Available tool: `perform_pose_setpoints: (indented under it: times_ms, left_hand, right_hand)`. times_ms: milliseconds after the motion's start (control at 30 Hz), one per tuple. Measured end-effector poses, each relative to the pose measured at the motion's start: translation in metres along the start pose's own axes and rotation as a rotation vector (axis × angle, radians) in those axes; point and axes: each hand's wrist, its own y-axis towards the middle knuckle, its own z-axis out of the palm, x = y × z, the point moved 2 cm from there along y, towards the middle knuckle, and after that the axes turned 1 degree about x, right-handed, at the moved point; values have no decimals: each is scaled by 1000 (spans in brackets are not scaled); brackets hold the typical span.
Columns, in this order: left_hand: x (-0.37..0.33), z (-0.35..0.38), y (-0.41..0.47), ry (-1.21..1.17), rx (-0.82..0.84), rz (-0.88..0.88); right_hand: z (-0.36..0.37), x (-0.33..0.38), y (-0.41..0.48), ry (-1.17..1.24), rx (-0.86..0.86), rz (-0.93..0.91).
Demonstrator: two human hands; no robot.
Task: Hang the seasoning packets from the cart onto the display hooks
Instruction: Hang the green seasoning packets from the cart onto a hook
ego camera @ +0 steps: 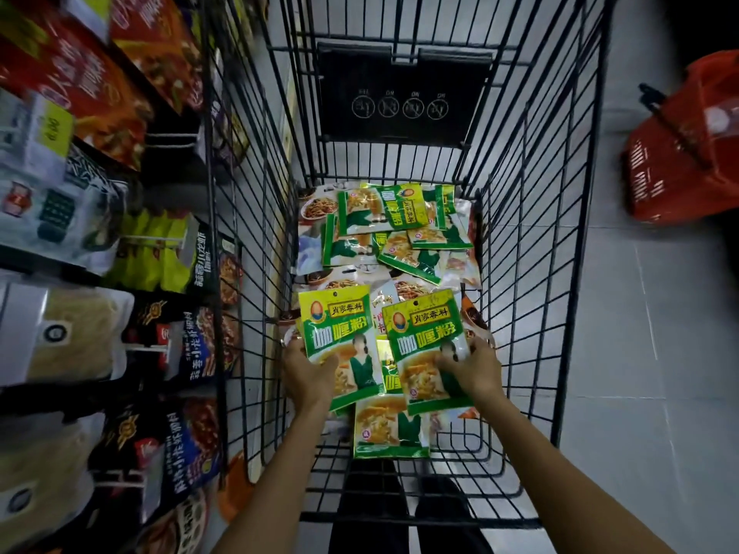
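In the wire cart (pixel 532 217), left hand (pixel 308 373) grips 1 glossy packet (pixel 340 333), right hand (pixel 476 367) another (pixel 426 345).

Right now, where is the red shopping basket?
In the head view, the red shopping basket sits on the tiled floor at the upper right, outside the right wall of the cart, with bare floor between them.

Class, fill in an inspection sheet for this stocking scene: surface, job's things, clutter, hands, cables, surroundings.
Surface: black wire shopping cart, its floor largely covered by packets.
Job's things: green-and-yellow plastic seasoning packets piled in the cart; two lifted.
Clutter: white noodle-picture packets underneath.
Grippers: left hand holds the left lifted packet; right hand holds the right lifted packet, fingers on its front.
Cables: nothing seen.
Surroundings: stocked display shelf left; red plastic basket on grey tiled floor right.
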Motion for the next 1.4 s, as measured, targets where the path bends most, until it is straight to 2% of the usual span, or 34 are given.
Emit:
perform_pose_setpoints:
  times_ms: [133,200,400,600,767,1033,1167,1400]
  left_hand:
    - [-6,3,-6,-80,135,35]
    - [-10,0,-13,-109,140,101]
    - [-31,-40,-40,-225,66,206]
    - [-54,-115,-85,-343,-107,217]
    - [-70,-202,-161,-515,-342,457]
    - [-55,-369,-323,-641,-827,618]
    - [-26,-448,-418,-681,-1078,622]
    - [41,-550,-558,-690,-1468,579]
  right_hand:
    - [-6,4,-8,62,41,-69]
    - [-11,7,-13,104,21,-118]
    - [-42,35,-40,326,86,-193]
    - [-86,96,-93,369,203,-404]
    - [-116,158,-171,355,284,-679]
    - [-124,247,-357,341,610,-1148]
    - [-115,272,-475,366,734,-1376]
    - [-79,278,-662,343,1021,-1624]
